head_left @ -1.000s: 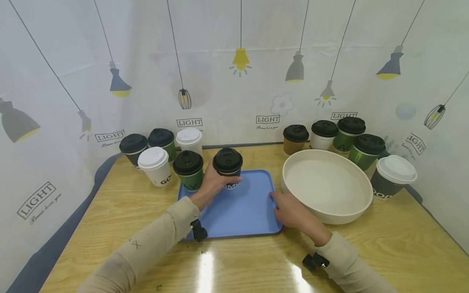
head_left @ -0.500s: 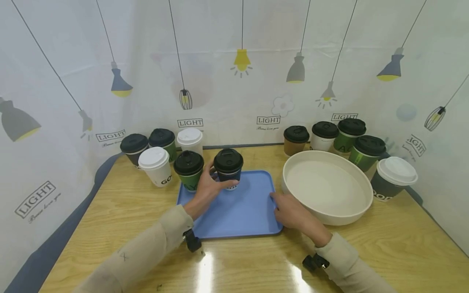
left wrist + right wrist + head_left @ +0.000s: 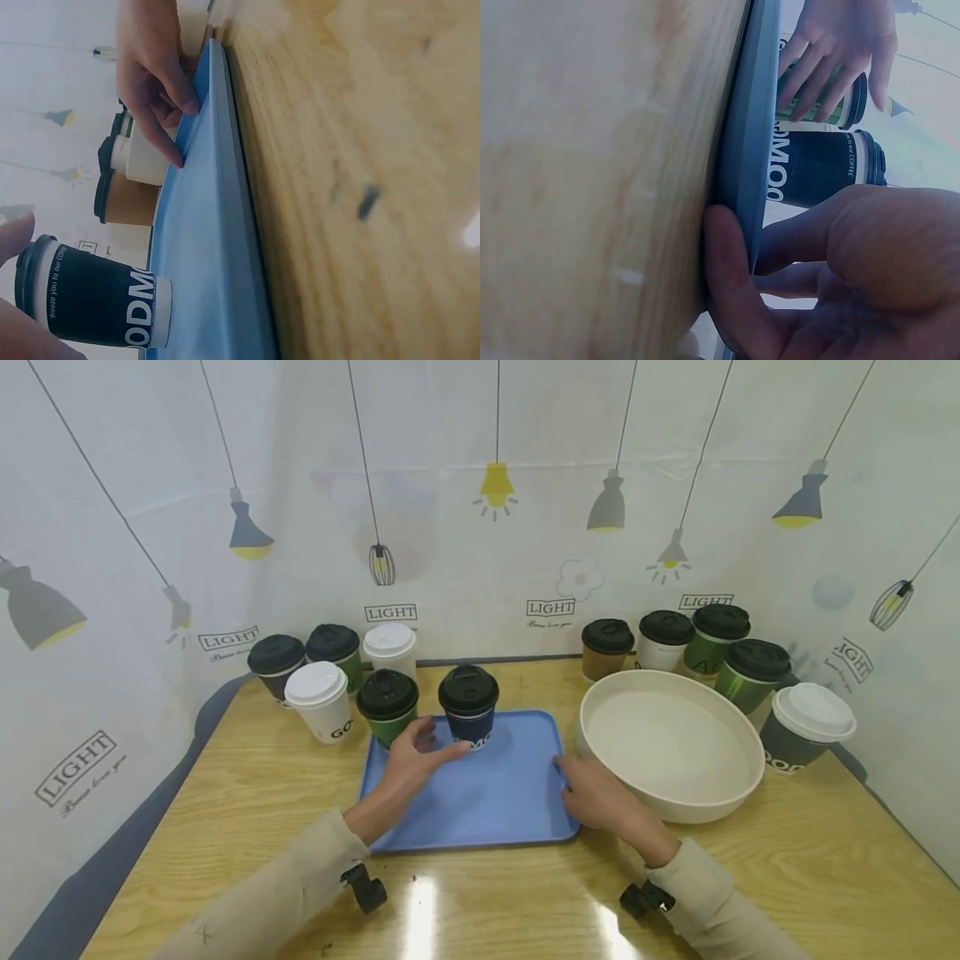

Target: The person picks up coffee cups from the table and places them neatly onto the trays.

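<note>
A dark navy paper cup with a black lid stands upright at the back of the blue tray. Just in front of it and to its left is my left hand, fingers loosely spread and apart from the cup. A green cup with a black lid stands at the tray's back left corner, partly behind that hand. My right hand pinches the tray's right rim; in the right wrist view its fingers lie on both sides of the rim.
A round cream basin stands right of the tray, close to my right hand. Lidded cups stand at the back left, among them a white cup. More line the back right, including a brown cup and a grey cup.
My left hand has let go of the navy cup and drawn back towards the lower left. The cup stays standing on the tray. My right hand keeps its place at the rim.
</note>
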Demonstrator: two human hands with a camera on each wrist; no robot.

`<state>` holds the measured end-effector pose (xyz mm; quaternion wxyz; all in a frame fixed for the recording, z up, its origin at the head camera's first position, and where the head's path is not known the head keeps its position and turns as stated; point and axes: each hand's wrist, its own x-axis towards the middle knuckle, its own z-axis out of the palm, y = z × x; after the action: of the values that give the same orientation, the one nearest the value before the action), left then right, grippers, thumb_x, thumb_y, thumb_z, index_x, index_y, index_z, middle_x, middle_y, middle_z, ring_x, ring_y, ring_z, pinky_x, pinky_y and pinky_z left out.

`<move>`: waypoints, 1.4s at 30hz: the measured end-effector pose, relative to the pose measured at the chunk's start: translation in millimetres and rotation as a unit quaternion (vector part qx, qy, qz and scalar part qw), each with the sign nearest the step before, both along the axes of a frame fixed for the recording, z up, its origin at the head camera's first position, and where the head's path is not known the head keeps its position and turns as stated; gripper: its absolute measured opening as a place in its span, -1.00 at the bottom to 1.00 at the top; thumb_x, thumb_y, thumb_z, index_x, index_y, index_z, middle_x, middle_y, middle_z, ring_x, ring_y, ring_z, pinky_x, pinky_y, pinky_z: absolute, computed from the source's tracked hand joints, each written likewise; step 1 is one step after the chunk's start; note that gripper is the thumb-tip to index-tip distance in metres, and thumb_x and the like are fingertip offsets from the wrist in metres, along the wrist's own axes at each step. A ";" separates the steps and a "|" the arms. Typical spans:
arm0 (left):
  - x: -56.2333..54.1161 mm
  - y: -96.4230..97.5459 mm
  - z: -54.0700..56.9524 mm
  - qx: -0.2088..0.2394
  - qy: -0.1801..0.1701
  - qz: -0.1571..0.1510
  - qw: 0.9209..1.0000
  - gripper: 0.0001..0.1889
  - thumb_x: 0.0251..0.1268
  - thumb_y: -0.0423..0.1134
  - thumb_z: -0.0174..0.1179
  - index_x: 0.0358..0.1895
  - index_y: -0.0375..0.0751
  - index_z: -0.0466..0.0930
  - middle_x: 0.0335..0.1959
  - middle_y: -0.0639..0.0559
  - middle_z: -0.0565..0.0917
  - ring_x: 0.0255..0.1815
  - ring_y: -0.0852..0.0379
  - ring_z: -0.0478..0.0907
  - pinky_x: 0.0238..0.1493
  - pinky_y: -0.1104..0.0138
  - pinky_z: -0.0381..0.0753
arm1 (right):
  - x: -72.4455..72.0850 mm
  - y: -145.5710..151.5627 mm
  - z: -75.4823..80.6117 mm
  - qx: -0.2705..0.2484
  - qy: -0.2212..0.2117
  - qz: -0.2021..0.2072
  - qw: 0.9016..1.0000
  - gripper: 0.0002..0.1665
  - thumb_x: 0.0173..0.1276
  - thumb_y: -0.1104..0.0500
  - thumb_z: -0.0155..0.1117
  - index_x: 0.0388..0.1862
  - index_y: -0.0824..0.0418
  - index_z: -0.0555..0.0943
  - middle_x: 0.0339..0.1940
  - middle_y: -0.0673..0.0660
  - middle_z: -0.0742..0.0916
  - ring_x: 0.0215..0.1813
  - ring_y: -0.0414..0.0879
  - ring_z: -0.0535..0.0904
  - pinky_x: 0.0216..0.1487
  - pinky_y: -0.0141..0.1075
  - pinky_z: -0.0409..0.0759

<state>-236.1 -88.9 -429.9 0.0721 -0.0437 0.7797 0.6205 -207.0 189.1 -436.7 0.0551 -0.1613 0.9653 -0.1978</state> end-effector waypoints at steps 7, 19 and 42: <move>20.1 -20.2 9.0 0.040 0.029 0.019 0.999 -0.45 0.38 -0.09 0.33 0.36 -0.21 0.48 0.38 -0.14 0.55 0.40 -0.07 0.49 0.50 0.06 0.48 | 0.0 0.4 -1.4 -0.002 -0.002 0.001 1.000 -0.42 0.41 0.37 0.06 0.39 0.57 0.43 0.27 0.51 0.65 0.27 0.27 0.64 0.25 0.12 0.66; 16.8 -77.2 19.1 0.054 0.181 0.181 0.965 -0.83 0.46 -0.23 0.25 -0.06 -0.24 0.56 -0.22 0.23 0.61 -0.13 0.29 0.59 -0.07 0.55 0.66 | -1.4 -0.4 -1.0 0.012 -0.010 -0.001 1.000 -0.43 0.43 0.37 0.08 0.39 0.56 0.44 0.28 0.50 0.64 0.28 0.26 0.63 0.27 0.11 0.66; -53.7 -149.3 -0.4 0.005 0.137 0.207 0.969 0.26 0.08 -0.15 0.58 0.68 0.01 -0.25 0.65 -0.18 0.05 0.68 -0.10 0.05 0.70 0.09 0.15 | 0.2 0.5 -0.3 0.004 -0.005 -0.001 1.000 -0.43 0.41 0.37 0.08 0.38 0.56 0.44 0.25 0.50 0.66 0.21 0.22 0.66 0.18 0.09 0.69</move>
<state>-289.8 -238.2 -430.2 -0.1652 -0.1186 0.7530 0.6258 -206.8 189.6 -437.0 0.0608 -0.1587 0.9660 -0.1949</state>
